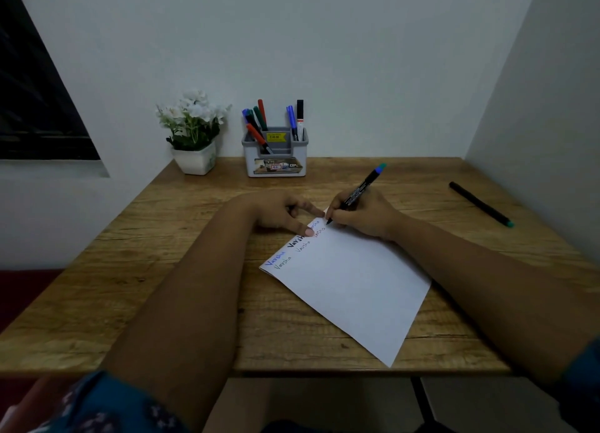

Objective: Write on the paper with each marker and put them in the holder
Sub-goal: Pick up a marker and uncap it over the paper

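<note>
White paper (pixel 350 283) lies angled on the desk (pixel 181 270), your left hand (pixel 279 215) pressing it flat-fingered, your right hand (pixel 363 215) gripping a marker (pixel 357 192), tip down. Several markers fill the holder (pixel 276 159); one more marker (pixel 480 203) waits, far right.

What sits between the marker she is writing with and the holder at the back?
Nothing visible. The marker in the right hand and the holder have only bare table between them. The plant stands left of the holder, off that path.
</note>
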